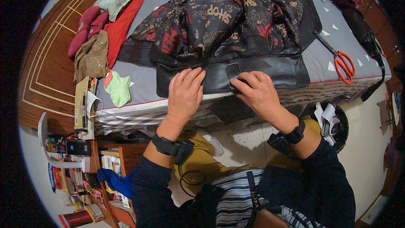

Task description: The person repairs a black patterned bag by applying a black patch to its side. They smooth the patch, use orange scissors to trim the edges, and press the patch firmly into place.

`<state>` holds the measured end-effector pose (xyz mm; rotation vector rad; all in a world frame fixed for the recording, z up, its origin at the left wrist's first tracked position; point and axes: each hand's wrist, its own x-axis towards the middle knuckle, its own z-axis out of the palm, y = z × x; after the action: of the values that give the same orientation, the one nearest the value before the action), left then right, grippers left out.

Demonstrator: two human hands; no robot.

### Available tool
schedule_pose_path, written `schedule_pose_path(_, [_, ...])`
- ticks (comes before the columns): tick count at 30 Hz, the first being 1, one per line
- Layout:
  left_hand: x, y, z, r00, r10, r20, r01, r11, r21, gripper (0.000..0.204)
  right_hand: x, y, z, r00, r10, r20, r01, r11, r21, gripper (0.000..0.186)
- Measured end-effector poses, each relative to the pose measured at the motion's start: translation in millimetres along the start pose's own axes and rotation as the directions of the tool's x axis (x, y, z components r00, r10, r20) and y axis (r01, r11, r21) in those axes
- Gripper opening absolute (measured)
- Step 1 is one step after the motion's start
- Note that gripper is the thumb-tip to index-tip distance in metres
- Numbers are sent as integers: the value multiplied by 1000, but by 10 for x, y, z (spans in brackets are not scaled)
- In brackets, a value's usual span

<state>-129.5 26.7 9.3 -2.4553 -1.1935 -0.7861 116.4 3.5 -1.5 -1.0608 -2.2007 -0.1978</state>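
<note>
A dark jacket, its patterned lining showing, lies spread on the bed. Along its near side runs a band of black leather, which reaches the bed's front edge. My left hand rests on the left part of this band with its fingers stretched out. On the band between my hands is a small rectangular black leather patch. My right hand has its thumb and forefinger pinched at the patch's lower right corner. Whatever lies under the right fingers is hidden.
Orange-handled scissors lie on the grey bedsheet at right. A green sock, a brown sequined cloth and a red cloth are at left. A black bin with white scraps stands on the floor, beside the bed.
</note>
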Motion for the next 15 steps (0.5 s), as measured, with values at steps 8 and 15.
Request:
schedule_pose_path(8, [34,-64,-95,985,-38,166,22,995,99,42,4,-29,-24,1000,6,-5,-6,1000,19,52])
schedule_pose_path(15, [32,-63,-17,951,-174,255,142,980,141,65,-30,-46,-7,1000,17,-22,-16,999,42,59])
